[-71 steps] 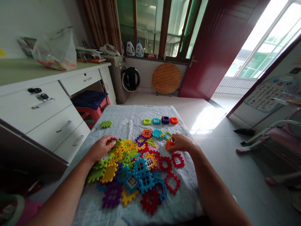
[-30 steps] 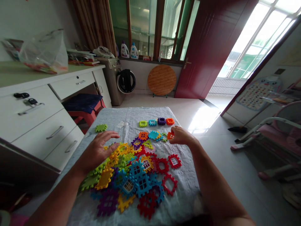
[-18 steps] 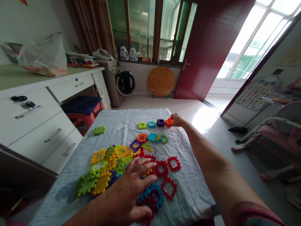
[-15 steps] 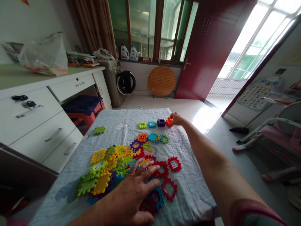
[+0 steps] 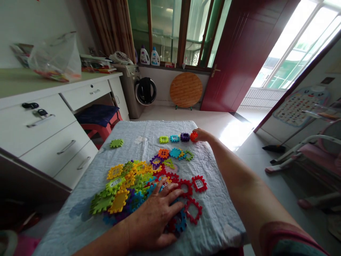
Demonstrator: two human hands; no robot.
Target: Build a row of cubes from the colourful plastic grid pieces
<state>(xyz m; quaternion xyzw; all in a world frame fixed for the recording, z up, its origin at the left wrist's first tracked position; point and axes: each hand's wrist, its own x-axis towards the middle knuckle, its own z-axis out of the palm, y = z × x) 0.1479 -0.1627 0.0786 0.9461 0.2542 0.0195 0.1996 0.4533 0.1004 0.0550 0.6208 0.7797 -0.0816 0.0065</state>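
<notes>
My left hand (image 5: 158, 217) rests with fingers spread on a heap of toothed plastic building blocks, partly covering red and blue ones. Yellow blocks (image 5: 119, 201) and green blocks (image 5: 101, 202) lie at the heap's left, red frame-shaped blocks (image 5: 193, 211) at its right. At the far right of the table my right hand (image 5: 203, 134) has its fingers closed on an orange block (image 5: 194, 136), which they partly hide. That block ends a row with a purple block (image 5: 184, 137), a light-blue block (image 5: 174, 138) and a lime-green block (image 5: 163, 139).
A quilted pale-blue cloth (image 5: 138, 129) covers the table. One green block (image 5: 116, 143) lies apart at the left. A red stool (image 5: 99, 119) and white drawers (image 5: 58, 142) stand to the left, a pink high chair (image 5: 317, 153) to the right.
The whole view has shifted slightly, so everything sits a little further right. My right hand stays at the orange block, and my left hand still lies on the heap.
</notes>
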